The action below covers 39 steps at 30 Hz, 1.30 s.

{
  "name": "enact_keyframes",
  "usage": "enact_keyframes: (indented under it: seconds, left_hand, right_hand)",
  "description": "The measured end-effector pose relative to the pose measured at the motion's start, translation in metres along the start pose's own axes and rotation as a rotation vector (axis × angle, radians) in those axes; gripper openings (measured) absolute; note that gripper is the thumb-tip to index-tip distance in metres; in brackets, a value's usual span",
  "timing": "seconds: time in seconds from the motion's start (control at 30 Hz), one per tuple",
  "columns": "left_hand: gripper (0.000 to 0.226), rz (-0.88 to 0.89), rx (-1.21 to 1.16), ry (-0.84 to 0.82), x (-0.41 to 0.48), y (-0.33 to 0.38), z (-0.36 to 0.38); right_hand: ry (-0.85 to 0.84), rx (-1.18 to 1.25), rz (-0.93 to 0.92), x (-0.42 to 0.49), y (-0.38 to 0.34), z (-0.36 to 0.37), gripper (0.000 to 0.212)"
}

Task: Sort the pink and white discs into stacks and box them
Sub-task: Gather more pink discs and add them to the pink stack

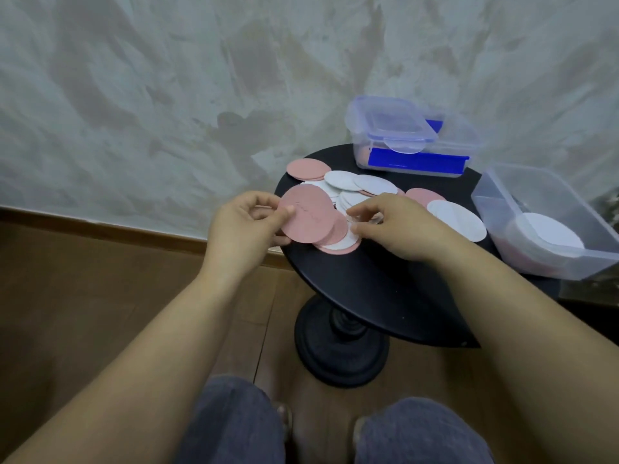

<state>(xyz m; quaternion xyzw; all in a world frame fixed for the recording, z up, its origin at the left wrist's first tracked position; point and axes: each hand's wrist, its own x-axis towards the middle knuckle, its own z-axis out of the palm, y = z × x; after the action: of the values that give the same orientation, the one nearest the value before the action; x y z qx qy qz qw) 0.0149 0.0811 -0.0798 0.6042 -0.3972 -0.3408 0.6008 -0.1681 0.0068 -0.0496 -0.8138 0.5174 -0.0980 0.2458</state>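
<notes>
Soft, even, rather dim indoor light; a faint shadow lies beneath the black table (368,289) in the lower middle. Wide-angle distortion bows the skirting (100,226) at left. The clear box (509,229) at the right edge looks slightly smeared.

1. We see loose discs (355,192) heaped on table (368,289), centre to 10 o'clock.
2. Lidded box (361,152) on table at 1 o'clock, behind heap.
3. Open box (502,212) at 3 o'clock, disc stack (549,234) inside.
</notes>
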Motion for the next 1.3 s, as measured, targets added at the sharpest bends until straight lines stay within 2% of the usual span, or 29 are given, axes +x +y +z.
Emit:
enact_keyframes:
  seconds: [0.1,0.2,0.27,0.37,0.6,0.77,0.9,0.97,1.07,1.3]
  left_hand:
    - [0.015,-0.054,-0.157,0.051,0.000,-0.001,-0.010]
    - [0.020,-0.073,-0.205,0.110,-0.005,-0.005,-0.019]
    - [0.019,-0.087,-0.218,0.131,-0.010,-0.008,-0.024]
    - [0.017,-0.114,-0.213,0.148,-0.016,-0.011,-0.028]
    - [0.008,-0.116,-0.235,0.119,-0.022,-0.016,-0.025]
    - [0.015,-0.142,-0.295,0.055,-0.025,-0.015,-0.018]
    - [0.019,-0.191,-0.407,-0.009,-0.031,-0.010,-0.003]
    - [0.018,-0.218,-0.472,-0.060,-0.035,-0.006,0.006]
    - [0.020,-0.230,-0.521,-0.110,-0.044,-0.002,0.016]
    - [0.015,-0.116,-0.418,-0.057,-0.044,0.000,0.009]
  right_hand:
    - [0.039,-0.053,0.019,0.010,-0.006,0.002,0.047]
    - [0.042,-0.127,0.025,0.017,-0.013,0.009,0.063]
    - [0.046,-0.119,0.032,0.017,-0.016,0.012,0.065]
    - [0.067,0.002,0.048,0.017,-0.016,0.012,0.057]
    - [0.167,0.432,0.109,0.010,-0.010,0.004,0.020]
    - [0.145,0.658,0.139,-0.001,-0.006,-0.014,0.011]
    - [0.041,0.794,0.083,-0.014,-0.011,-0.017,0.008]
    - [0.017,0.788,0.042,-0.019,-0.016,-0.011,0.007]
    - [0.092,0.677,-0.004,-0.022,-0.023,-0.001,0.006]
    - [0.188,0.483,-0.072,-0.018,-0.028,0.001,0.007]
